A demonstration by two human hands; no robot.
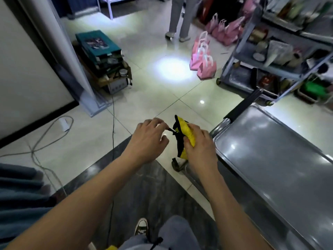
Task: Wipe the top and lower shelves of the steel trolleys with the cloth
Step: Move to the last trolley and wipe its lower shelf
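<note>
A yellow cloth with black edging point(187, 134) is bunched in my right hand point(200, 147), held in the air just left of the steel trolley. My left hand point(147, 139) pinches the cloth's black edge between thumb and fingertips. The steel trolley's bare top shelf point(270, 150) fills the right side, its black handle point(241, 107) at the far end. One caster point(175, 165) shows below my right hand; the lower shelf is mostly hidden. A second steel trolley point(270, 69) stands at the far right, loaded with several items.
Pink gift bags point(203, 64) sit on the tiled floor by the second trolley. A stack of boxes point(106, 64) stands beside a white pillar at left. Cables point(45, 141) trail across the floor. A person's legs point(178, 18) stand at the back.
</note>
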